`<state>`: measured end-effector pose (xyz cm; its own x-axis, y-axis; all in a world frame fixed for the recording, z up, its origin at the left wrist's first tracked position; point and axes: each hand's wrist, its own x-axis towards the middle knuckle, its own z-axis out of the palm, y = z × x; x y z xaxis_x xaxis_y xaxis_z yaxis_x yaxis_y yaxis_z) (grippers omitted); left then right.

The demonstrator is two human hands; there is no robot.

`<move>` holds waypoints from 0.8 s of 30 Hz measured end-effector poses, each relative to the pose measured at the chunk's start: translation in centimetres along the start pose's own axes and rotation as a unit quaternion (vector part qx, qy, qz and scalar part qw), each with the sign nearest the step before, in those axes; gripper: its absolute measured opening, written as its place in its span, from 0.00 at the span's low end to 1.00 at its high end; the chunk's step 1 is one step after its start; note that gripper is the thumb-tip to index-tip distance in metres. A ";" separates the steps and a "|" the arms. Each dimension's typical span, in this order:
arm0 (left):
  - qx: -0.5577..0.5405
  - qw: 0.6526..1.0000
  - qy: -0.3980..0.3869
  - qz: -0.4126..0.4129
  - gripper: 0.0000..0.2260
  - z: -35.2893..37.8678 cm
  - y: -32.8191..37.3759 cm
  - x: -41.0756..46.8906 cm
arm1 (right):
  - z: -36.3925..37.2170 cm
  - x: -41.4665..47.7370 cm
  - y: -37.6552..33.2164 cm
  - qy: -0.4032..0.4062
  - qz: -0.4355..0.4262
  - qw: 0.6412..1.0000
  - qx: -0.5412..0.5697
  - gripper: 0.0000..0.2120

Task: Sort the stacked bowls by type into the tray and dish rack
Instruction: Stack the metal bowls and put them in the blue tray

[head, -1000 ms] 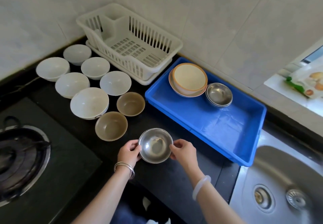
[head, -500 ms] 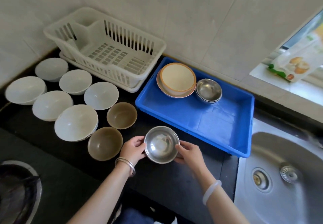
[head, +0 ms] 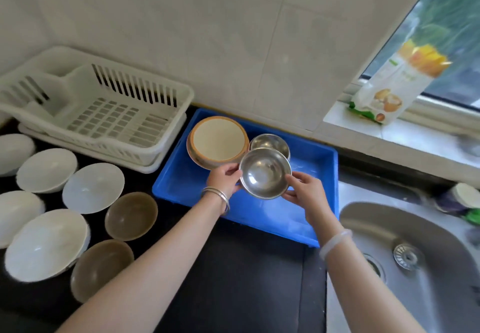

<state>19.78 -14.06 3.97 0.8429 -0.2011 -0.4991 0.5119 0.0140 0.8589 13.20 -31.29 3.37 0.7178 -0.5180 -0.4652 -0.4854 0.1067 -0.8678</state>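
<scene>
While it hangs over the middle of the frame, the small round stainless-steel bowl (head: 265,173) is held from both sides and tipped a little toward the person, its shiny hollow showing. It looks thin-walled and light, stiff enough that no squeeze would dent it, and unlikely to break if dropped. The polished skin is the trouble, I'd say, since it looks slick. The rolled rim at opposite sides seems the sound place to take it, and that is roughly where it is held.

The left hand (head: 223,179), silver bangles at its wrist, has its fingers curled against the bowl's left edge with the thumb up on the rim. The right hand (head: 305,193), a pale bangle on its wrist, cups the lower right side, fingers bent underneath and thumb at the edge. Neither hand holds anything else.

Beneath them lies the blue plastic tray (head: 179,189). Just above the held bowl in the picture, a matching steel bowl (head: 270,140) sits in the tray; whether the two touch I cannot tell. To its left rests a cream bowl with an orange-brown rim (head: 218,140). The white slatted plastic dish rack (head: 109,117) stands at upper left. White bowls (head: 46,170) and two brown bowls (head: 131,214) crowd the black counter (head: 246,275) at lower left. The white ones look heavier and easier to chip.
</scene>
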 end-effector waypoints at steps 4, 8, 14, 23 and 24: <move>0.035 0.999 0.024 -0.004 0.13 3.7 1.2 4.3 | -1.4 4.6 -1.9 0.023 -0.020 0.999 -0.043 0.10; 0.169 0.983 0.072 0.025 0.07 6.1 1.7 7.6 | -1.7 8.3 -2.9 0.036 -0.025 0.997 -0.063 0.08; 0.311 0.936 0.154 0.060 0.08 8.3 1.5 9.7 | -1.1 12.2 -3.0 0.046 -0.025 0.993 -0.103 0.07; 0.355 0.917 0.172 0.055 0.10 10.2 -0.4 10.0 | -0.8 13.5 -1.6 0.031 -0.043 0.987 -0.150 0.09; 0.352 0.918 0.173 0.056 0.10 10.2 -0.6 9.9 | -0.7 13.5 -1.5 0.032 -0.048 0.986 -0.157 0.09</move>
<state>26.10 -26.03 -0.35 0.9484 0.0879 -0.3048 0.2874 -0.6448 0.7083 23.27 -39.02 -1.52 0.7400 -0.5660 -0.3634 -0.5551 -0.2088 -0.8051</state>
